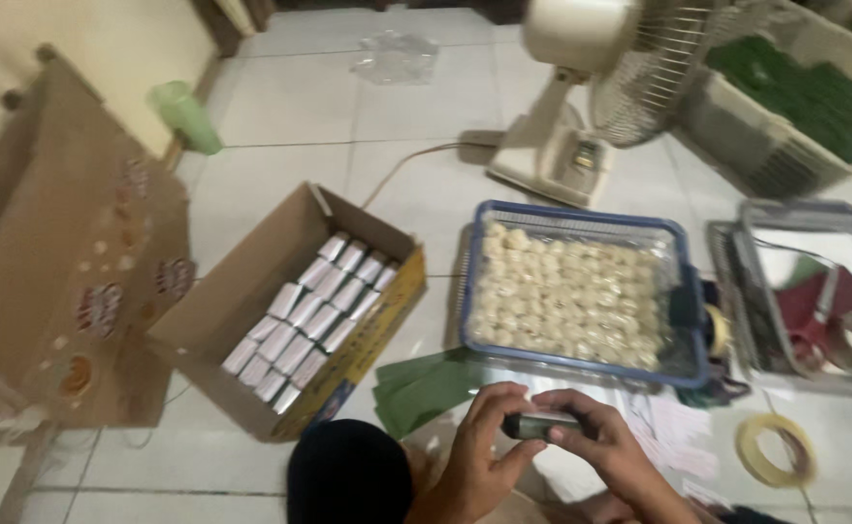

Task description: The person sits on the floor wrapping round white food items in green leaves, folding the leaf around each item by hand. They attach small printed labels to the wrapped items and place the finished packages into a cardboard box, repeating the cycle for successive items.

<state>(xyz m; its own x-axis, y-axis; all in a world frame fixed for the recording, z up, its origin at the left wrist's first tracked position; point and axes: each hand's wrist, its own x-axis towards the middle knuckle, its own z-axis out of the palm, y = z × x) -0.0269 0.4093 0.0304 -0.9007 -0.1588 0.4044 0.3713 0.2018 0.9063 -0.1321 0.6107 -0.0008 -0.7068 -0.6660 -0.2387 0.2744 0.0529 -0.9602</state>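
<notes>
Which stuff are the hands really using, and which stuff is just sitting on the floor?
In use:
- small dark object, held by left hand and right hand

Nearby, untouched:
- blue-rimmed basket of pale round pieces
- cardboard box of small white packs
- green sheets
- tape roll
- fan

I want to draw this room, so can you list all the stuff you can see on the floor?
Small dark object: one, dark grey, held between both hands.
Blue-rimmed basket: one, clear with blue rim, centre, full of pale round pieces.
Open cardboard box: one, brown, left of the basket, with rows of small white packets.
Large cardboard box: one, brown, far left.
Fan: one, cream, behind the basket.
Grey basket: one, right edge, holding red things.
Crate: one, pale, top right, with green contents.
Tape roll: one, yellowish, bottom right.
Green sheets: a few, before the basket.
Left hand: one, gripping.
Right hand: one, gripping.
</notes>
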